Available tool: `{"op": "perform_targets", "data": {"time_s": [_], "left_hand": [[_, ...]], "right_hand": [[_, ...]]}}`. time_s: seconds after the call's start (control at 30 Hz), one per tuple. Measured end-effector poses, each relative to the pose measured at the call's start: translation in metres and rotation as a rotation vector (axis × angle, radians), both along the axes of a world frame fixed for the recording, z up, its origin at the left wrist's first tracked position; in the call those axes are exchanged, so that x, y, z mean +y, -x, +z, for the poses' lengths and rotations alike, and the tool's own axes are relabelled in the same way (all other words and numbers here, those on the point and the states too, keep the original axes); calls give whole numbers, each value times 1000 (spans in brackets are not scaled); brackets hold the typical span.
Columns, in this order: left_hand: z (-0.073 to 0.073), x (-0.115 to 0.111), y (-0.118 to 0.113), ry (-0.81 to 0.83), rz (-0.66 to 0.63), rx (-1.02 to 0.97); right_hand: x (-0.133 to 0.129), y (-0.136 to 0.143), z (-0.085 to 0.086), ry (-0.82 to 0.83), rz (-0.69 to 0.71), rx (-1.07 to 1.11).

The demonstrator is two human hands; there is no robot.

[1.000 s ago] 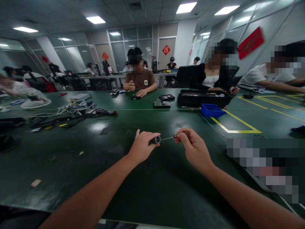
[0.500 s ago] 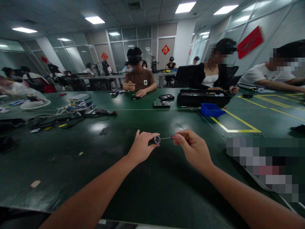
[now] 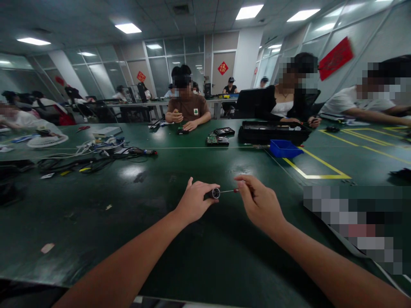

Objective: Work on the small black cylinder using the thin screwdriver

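Left hand (image 3: 196,202) around a dark cylinder (image 3: 215,193) (both slightly further right than before), right hand (image 3: 262,202) around a screwdriver (image 3: 229,191)

Left hand (image 3: 197,201) and right hand (image 3: 265,203) that were bare, slender fingers (image 3: 209,187), narrow uncovered wrists (image 3: 180,215) just behind the hands, smooth bare forearms (image 3: 135,252) that widened farther back

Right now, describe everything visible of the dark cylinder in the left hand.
The dark cylinder has a pale rim around its dark end, which faces the camera. The left hand pinches it between thumb and forefinger over the green table. A thin screwdriver shaft reaches toward that end; contact and material are unclear.
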State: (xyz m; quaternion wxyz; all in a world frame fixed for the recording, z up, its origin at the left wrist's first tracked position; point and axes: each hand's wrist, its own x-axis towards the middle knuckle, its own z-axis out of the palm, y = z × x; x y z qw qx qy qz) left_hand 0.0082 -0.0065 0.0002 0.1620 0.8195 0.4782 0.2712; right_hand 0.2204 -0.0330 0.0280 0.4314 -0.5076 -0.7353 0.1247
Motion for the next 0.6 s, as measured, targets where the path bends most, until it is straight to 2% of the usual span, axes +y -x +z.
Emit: {"op": "perform_targets", "data": {"time_s": [0.13, 0.23, 0.3, 0.4, 0.47, 0.53, 0.6], "left_hand": [[-1, 1, 1, -7, 20, -7], [-1, 2, 2, 2, 19, -8], [0, 2, 2, 6, 25, -18], [4, 1, 2, 8, 66, -77], [7, 0, 3, -13, 85, -129], [10, 2, 4, -48, 74, -112], [10, 4, 7, -53, 65, -42]], "right_hand": [[-1, 0, 0, 7, 52, 19], [-2, 0, 1, 41, 54, 6], [-1, 0, 1, 71, 40, 70], [7, -2, -3, 151, 24, 310], [15, -3, -6, 243, 99, 536], [23, -4, -9, 363, 165, 797], [29, -4, -12, 431, 153, 888]]}}
